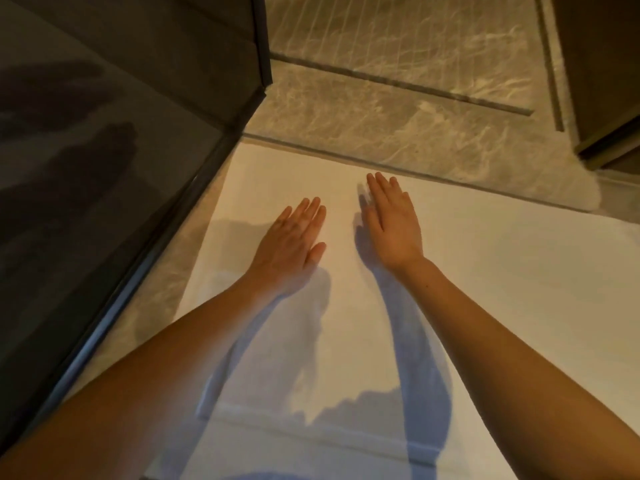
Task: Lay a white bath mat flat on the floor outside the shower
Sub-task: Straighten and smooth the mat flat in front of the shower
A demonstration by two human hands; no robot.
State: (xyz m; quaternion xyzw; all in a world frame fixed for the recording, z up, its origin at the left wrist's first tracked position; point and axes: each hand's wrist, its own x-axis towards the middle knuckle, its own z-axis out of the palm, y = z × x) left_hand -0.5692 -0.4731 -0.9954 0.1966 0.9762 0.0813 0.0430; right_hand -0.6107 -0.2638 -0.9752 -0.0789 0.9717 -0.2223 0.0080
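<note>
A white bath mat (485, 271) lies spread on the marble floor, its far edge along the shower threshold (346, 155). My left hand (294, 240) rests palm down on the mat near its middle, fingers straight and close together. My right hand (393, 223) lies flat on the mat a little farther forward, fingers extended, holding nothing. Both forearms reach in from the bottom of the view and cast blue-grey shadows on the mat. A stitched band crosses the mat near its near end.
A dark glass shower panel (104, 168) with a black frame runs along the left of the mat. Beyond the threshold is the marble shower floor (398, 98) with a linear drain slot (415, 86). A dark cabinet or wall corner (609, 98) stands at the right.
</note>
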